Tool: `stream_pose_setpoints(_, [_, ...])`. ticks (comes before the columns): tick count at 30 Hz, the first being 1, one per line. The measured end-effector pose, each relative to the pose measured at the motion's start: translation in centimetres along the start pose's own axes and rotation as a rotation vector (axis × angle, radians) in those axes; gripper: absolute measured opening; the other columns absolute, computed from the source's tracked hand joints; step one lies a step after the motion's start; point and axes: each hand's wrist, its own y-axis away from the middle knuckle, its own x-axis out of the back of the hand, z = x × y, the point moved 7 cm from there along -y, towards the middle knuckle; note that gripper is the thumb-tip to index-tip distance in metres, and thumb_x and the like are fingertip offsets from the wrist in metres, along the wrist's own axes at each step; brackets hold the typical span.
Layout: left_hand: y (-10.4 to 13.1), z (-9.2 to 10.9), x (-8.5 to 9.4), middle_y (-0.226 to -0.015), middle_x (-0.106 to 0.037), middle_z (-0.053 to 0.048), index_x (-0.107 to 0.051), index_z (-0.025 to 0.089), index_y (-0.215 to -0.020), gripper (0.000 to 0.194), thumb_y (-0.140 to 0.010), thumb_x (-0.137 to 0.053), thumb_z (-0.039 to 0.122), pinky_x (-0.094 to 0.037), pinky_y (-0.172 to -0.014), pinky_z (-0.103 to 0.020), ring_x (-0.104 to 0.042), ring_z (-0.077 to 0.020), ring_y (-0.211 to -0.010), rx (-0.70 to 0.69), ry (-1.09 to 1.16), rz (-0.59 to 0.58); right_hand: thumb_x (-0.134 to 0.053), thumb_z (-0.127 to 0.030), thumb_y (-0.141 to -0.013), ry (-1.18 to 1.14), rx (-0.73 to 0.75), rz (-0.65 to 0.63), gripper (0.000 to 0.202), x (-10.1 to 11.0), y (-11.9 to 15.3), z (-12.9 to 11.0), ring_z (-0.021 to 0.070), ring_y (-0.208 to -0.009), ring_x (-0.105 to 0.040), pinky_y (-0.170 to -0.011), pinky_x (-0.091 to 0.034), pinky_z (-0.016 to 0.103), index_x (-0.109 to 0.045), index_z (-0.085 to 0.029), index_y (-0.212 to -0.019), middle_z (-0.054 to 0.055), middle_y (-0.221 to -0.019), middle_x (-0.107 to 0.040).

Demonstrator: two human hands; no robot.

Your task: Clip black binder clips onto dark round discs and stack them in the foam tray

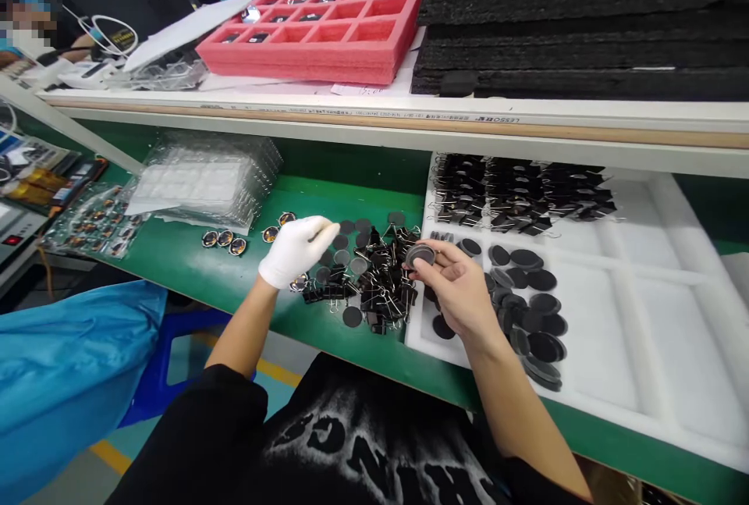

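Note:
My left hand [298,250], in a white glove, is above the green table [251,279], its fingers pressed together; whatever they may hold is too small to make out. My bare right hand [459,286] grips a round dark disc with a pale rim [420,256] between thumb and fingers, over the edge of the white foam tray [591,349]. Between the hands lies a heap of black binder clips [386,282] with loose dark discs [352,317] around it. More dark discs [544,346] fill a tray compartment. Small round parts [225,238] sit left of my left hand.
Clipped black pieces [518,193] stand in the tray's back compartments. Clear plastic trays [204,181] are stacked at the back left. A shelf [363,119] crosses above, bearing a pink foam tray [304,60] and black foam sheets [579,21]. A blue sleeve [76,380] is at the left.

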Motion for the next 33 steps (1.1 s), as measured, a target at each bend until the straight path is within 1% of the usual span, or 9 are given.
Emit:
stream_pose_setpoints(2, [0.5, -0.9, -0.6, -0.06, -0.061, -0.001, -0.061, 0.018, -0.064, 0.053, -0.103, -0.042, 0.048, -0.036, -0.06, -0.028, -0.056, -0.0132, -0.059, 0.049, -0.145, -0.146, -0.085, -0.04, -0.078, -0.054, -0.022, 0.027, 0.035, 0.5, 0.1, 0.3, 0.0181, -0.083, -0.071, -0.072, -0.06, 0.033, -0.071, -0.025, -0.107, 0.004, -0.097, -0.074])
stream_pose_setpoints(6, [2.1, 0.1, -4.3, -0.056, -0.059, -0.003, -0.063, 0.019, -0.065, 0.061, -0.09, -0.048, 0.073, -0.028, -0.057, -0.028, -0.056, -0.0179, -0.056, 0.014, -0.359, -0.498, -0.087, -0.039, -0.077, -0.097, -0.042, 0.017, 0.034, 0.5, 0.5, 0.6, 0.0167, -0.083, -0.069, -0.073, -0.06, 0.032, -0.072, -0.026, -0.105, 0.004, -0.098, -0.073])
stream_pose_setpoints(9, [2.4, 0.7, -6.1, -0.058, -0.062, -0.007, -0.065, 0.018, -0.064, 0.055, -0.095, -0.043, 0.058, -0.028, -0.058, -0.029, -0.06, -0.0218, -0.057, 0.012, -0.456, -0.609, -0.086, -0.039, -0.077, -0.098, -0.047, -0.005, 0.034, 0.2, 0.8, 0.5, 0.0166, -0.083, -0.068, -0.073, -0.059, 0.032, -0.072, -0.026, -0.105, 0.004, -0.099, -0.073])
stream_pose_setpoints(12, [1.7, 0.0, -5.7, -0.056, -0.06, -0.007, -0.062, 0.019, -0.06, 0.043, -0.094, -0.043, 0.039, -0.027, -0.057, -0.029, -0.058, -0.0203, -0.055, 0.019, -0.476, -0.594, -0.086, -0.039, -0.078, -0.097, -0.049, -0.033, 0.033, 0.1, 0.9, 0.3, 0.0169, -0.082, -0.068, -0.073, -0.059, 0.033, -0.073, -0.026, -0.106, 0.004, -0.099, -0.073])
stream_pose_setpoints(16, [0.5, -0.5, -2.4, -0.048, -0.047, -0.001, -0.047, 0.02, -0.054, 0.043, -0.094, -0.045, 0.035, -0.024, -0.056, -0.03, -0.043, -0.0144, -0.048, 0.04, -0.348, -0.351, -0.087, -0.04, -0.077, -0.149, -0.104, -0.094, 0.035, -0.3, 1.0, 0.5, 0.0192, -0.086, -0.069, -0.078, -0.058, 0.036, -0.075, -0.025, -0.106, 0.005, -0.097, -0.075])
stream_pose_setpoints(19, [0.5, 1.4, -0.8, -0.047, -0.042, 0.003, -0.038, 0.021, -0.053, 0.046, -0.097, -0.045, 0.033, -0.026, -0.054, -0.029, -0.038, -0.0107, -0.047, 0.02, -0.022, -0.108, -0.087, -0.042, -0.077, -0.19, -0.146, -0.159, 0.032, -1.4, 1.2, 0.9, 0.0201, -0.098, -0.069, -0.095, -0.056, 0.039, -0.077, -0.024, -0.102, 0.006, -0.105, -0.077])
stream_pose_setpoints(22, [1.0, 4.1, -1.1, -0.053, -0.053, 0.003, -0.048, 0.02, -0.058, 0.041, -0.098, -0.046, 0.03, -0.035, -0.056, -0.026, -0.047, -0.0097, -0.05, 0.036, 0.256, 0.019, -0.088, -0.041, -0.076, -0.265, -0.167, -0.216, 0.034, -2.7, 1.5, 1.0, 0.0203, -0.112, -0.068, -0.109, -0.049, 0.04, -0.078, -0.026, -0.105, 0.006, -0.121, -0.075])
stream_pose_setpoints(27, [1.2, 8.1, -2.8, -0.061, -0.057, 0.001, -0.051, 0.02, -0.066, 0.041, -0.102, -0.033, 0.027, -0.041, -0.062, -0.027, -0.053, -0.0114, -0.057, -0.053, 0.432, -0.172, -0.088, -0.037, -0.076, -0.237, -0.107, -0.28, 0.028, -2.2, 2.1, -0.6, 0.0186, -0.092, -0.072, -0.095, -0.058, 0.039, -0.079, -0.025, -0.099, 0.005, -0.097, -0.078])
stream_pose_setpoints(33, [0.6, 8.9, -4.1, -0.05, -0.027, 0.006, -0.027, 0.021, -0.055, 0.045, -0.079, -0.061, 0.037, -0.022, -0.05, -0.03, -0.022, -0.0094, -0.052, 0.027, 0.353, -0.395, -0.081, -0.032, -0.082, 0.054, 0.0, -0.379, 0.018, -0.6, 2.7, -3.1, 0.0157, -0.081, -0.07, -0.08, -0.062, 0.034, -0.079, -0.026, -0.099, 0.004, -0.102, -0.076])
